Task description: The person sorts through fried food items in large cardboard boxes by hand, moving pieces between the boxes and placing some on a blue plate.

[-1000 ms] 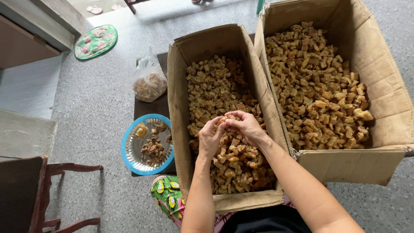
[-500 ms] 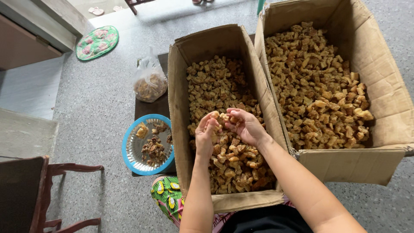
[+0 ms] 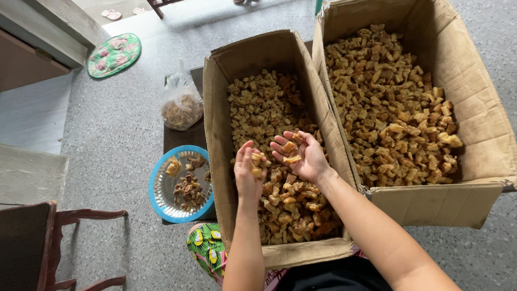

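Two open cardboard boxes stand on the floor, both filled with small brown crispy chunks. Both my hands hover over the nearer, left box (image 3: 215,124). My left hand (image 3: 249,172) is curled around several chunks, palm turned to the right. My right hand (image 3: 301,153) lies palm up, fingers spread, with two or three chunks (image 3: 291,152) resting on it. A small gap separates the hands. The heap of chunks (image 3: 269,108) in this box lies just below them.
The larger right box (image 3: 474,108) is full of the same chunks. A blue-rimmed plate (image 3: 161,188) with some darker pieces sits left of the box, a tied clear bag (image 3: 182,105) behind it. A wooden chair (image 3: 32,242) stands lower left, a round green mat (image 3: 114,55) far left.
My hands were pressed together over the heap. They have drawn apart and lifted slightly, and the right palm has turned up with chunks lying on it.
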